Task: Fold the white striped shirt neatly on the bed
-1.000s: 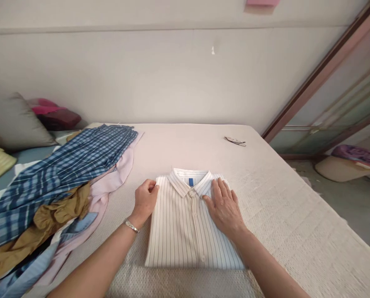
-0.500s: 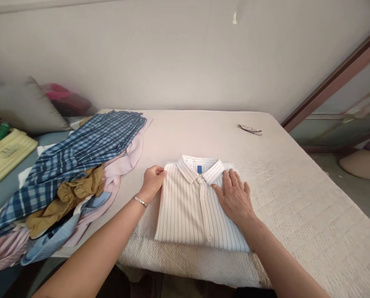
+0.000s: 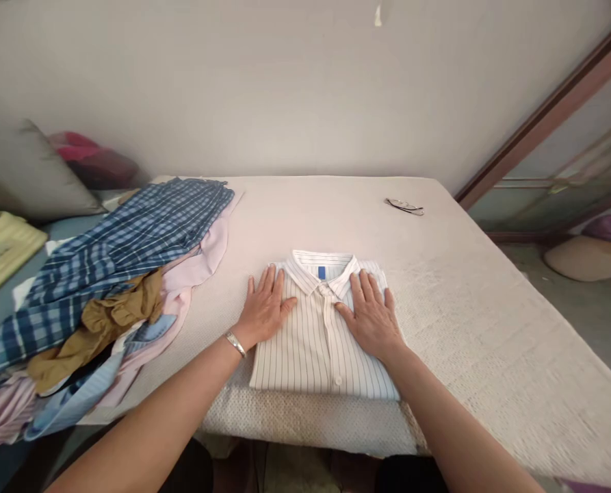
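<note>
A folded white shirt with thin dark stripes (image 3: 315, 349) lies collar-up on a cream textured table cover (image 3: 464, 308), near the front edge. My left hand (image 3: 265, 308) lies flat with fingers spread on the shirt's left shoulder. On the right shoulder, beside the collar, my right hand (image 3: 369, 313) presses flat in the same way. Neither hand grips anything. A silver bracelet (image 3: 236, 344) sits on my left wrist.
A heap of clothes (image 3: 105, 287) covers the table's left side: a blue plaid shirt on top, with tan, pink and light blue pieces under it. Eyeglasses (image 3: 404, 206) lie at the back right. A grey pillow (image 3: 28, 174) and yellow cloth (image 3: 0, 250) are far left.
My left hand let go of the shirt's left edge and now lies flat on the shirt. My right hand stayed flat on the right side. The view shifted a little.
</note>
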Motion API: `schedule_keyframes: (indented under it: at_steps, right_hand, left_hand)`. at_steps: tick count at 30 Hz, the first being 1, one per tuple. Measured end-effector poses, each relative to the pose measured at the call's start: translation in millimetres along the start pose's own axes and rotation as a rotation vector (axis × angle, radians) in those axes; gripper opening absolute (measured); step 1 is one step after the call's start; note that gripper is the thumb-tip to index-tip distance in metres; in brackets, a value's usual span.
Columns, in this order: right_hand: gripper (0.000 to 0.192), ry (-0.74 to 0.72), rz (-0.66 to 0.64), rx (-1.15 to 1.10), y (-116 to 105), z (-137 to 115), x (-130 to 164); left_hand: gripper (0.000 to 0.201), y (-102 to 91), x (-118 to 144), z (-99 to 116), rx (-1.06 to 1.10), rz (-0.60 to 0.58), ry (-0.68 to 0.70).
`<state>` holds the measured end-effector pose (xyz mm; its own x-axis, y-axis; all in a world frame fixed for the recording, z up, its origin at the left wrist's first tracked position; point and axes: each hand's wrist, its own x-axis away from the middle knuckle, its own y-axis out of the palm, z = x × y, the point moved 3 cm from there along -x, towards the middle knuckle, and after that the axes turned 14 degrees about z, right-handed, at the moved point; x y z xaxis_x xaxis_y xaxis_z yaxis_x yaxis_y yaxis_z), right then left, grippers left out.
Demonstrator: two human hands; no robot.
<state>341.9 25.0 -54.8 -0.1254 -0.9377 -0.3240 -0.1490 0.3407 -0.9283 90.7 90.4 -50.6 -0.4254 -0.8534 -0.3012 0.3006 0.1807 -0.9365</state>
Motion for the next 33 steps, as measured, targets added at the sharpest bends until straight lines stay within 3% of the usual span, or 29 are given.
schedule_keyframes:
  at_steps: [3,6,8,10,13,16,20,25,30,33]
  right_hand:
    - [0.082,-0.005,0.015,-0.006,2.8,2.6,-1.0]
    - [0.073,0.021,0.008,-0.055,-13.8,13.8,-8.2]
    - [0.066,0.174,0.056,-0.09,-35.2,32.4,-14.6]
    - [0.061,0.426,0.054,-0.094,-55.3,54.9,-17.7]
    - [0.049,0.658,-0.161,-0.125,-66.2,71.7,-15.3]
    - [0.039,0.656,-0.307,-0.23,-59.8,64.3,-11.7]
    - [0.037,0.643,-0.314,-0.288,-49.1,51.6,-9.5]
    - [0.047,0.674,-0.227,-0.243,-52.2,48.9,-6.9]
    - [0.033,0.565,0.018,-0.085,-61.8,43.4,-16.6]
    - [0.025,0.553,0.059,-0.099,-57.4,43.5,-28.1]
  left_hand:
    - [0.073,0.7,-2.4,-6.4,0.0,0.0,0.021]
    - [0.061,-13.3,1.3,-9.9,0.007,0.085,-0.008]
    - [0.047,-24.8,8.4,-13.9,0.027,0.156,-0.126]
    - [0.034,-32.5,15.8,-19.1,0.06,0.169,-0.278]
    - [0.025,-33.5,19.4,-24.3,0.122,0.081,-0.433]
    - [0.024,-26.7,15.4,-26.9,0.226,-0.003,-0.56]
    - [0.036,-16.0,13.6,-28.5,0.569,-0.023,-0.746]
    - [0.05,-10.6,18.0,-28.9,0.784,-0.019,-0.827]
    - [0.047,-10.7,19.0,-27.3,0.785,-0.028,-0.844]
    - [0.046,-11.6,18.2,-26.3,0.788,-0.015,-0.851]
